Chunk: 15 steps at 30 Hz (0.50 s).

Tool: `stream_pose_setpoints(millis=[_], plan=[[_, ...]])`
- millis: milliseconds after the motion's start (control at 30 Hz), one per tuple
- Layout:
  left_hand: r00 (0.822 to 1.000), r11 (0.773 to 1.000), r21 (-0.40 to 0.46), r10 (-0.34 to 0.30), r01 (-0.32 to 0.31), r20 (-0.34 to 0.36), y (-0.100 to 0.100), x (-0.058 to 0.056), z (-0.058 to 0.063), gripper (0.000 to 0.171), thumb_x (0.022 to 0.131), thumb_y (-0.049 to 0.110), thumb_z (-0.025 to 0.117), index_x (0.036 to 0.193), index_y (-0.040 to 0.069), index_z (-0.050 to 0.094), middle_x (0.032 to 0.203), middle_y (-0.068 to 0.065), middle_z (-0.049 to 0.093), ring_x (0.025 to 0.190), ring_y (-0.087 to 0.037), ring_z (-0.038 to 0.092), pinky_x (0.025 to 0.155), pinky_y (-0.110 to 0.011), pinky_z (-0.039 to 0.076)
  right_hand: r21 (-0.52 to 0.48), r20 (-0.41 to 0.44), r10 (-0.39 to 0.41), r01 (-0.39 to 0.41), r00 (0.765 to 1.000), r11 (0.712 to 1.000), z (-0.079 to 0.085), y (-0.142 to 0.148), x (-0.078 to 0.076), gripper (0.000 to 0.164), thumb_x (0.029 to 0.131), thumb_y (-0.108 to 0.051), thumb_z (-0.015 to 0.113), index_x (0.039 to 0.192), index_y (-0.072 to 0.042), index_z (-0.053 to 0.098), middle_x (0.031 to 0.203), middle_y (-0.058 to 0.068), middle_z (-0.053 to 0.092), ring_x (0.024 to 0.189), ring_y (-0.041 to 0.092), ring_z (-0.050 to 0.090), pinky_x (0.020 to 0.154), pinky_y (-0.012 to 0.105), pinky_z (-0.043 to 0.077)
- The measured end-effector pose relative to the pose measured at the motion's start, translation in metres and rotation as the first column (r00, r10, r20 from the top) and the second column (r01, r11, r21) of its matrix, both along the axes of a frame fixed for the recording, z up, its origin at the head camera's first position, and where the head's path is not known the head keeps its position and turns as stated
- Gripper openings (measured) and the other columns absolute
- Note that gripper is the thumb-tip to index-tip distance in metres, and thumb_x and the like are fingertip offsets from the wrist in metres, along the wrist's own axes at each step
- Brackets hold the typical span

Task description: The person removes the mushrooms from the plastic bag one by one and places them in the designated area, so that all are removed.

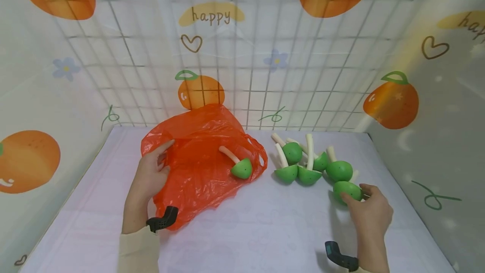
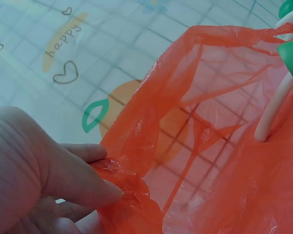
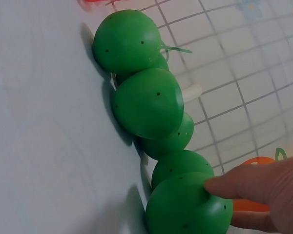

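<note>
A thin red plastic bag (image 1: 197,188) lies spread at the left, its mouth lifted toward the back wall. My left hand (image 1: 149,176) pinches the bag's left edge; the left wrist view shows the thumb (image 2: 100,192) over the crumpled film. One toy mushroom (image 1: 242,169) with a green cap and pale stem rests at the bag's right part. On the right, my right hand (image 1: 371,210) holds the nearest green mushroom (image 3: 185,209) by its cap, thumb on the near side. Its stem is mostly hidden behind the cap and fingers.
Several more toy mushrooms, among them an upright one (image 1: 309,174) and one behind the held one (image 1: 339,171), cluster between the bag and my right hand. A wire grid (image 1: 250,92) behind a printed sheet stands along the table's back edge.
</note>
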<state>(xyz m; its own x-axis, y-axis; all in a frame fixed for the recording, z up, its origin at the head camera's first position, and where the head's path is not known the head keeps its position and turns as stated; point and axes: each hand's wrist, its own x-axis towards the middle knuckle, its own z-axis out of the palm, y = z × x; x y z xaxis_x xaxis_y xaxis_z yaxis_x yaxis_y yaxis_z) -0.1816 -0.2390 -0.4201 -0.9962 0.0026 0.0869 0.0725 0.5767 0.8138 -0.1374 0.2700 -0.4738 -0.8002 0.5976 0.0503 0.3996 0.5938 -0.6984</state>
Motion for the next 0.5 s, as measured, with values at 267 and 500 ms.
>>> stream_pose_setpoints(millis=[267, 500], plan=[[1.0, 1.0, 0.003, -0.007, 0.007, -0.006, 0.001, -0.003, -0.001, 0.07, 0.098, -0.011, 0.056, 0.162, 0.017, 0.043, 0.16, -0.016, 0.046, 0.142, -0.041, 0.047, 0.112, -0.059, 0.044, -0.028, -0.022, -0.023, 0.023, 0.999, 0.999, 0.011, -0.005, 0.0, 0.066, 0.093, -0.019, 0.074, 0.148, 0.008, 0.05, 0.147, 0.036, 0.051, 0.137, 0.054, 0.042, 0.117, 0.065, 0.026], [1.0, 1.0, 0.005, -0.003, 0.003, -0.006, -0.001, -0.002, -0.002, 0.071, 0.098, -0.011, 0.055, 0.162, 0.017, 0.043, 0.16, -0.016, 0.045, 0.143, -0.041, 0.046, 0.113, -0.059, 0.044, 0.002, -0.155, 0.005, -0.005, 0.988, 1.0, 0.031, -0.031, -0.011, 0.062, 0.092, -0.016, 0.077, 0.146, 0.006, 0.054, 0.144, 0.033, 0.055, 0.135, 0.052, 0.049, 0.114, 0.065, 0.037]])
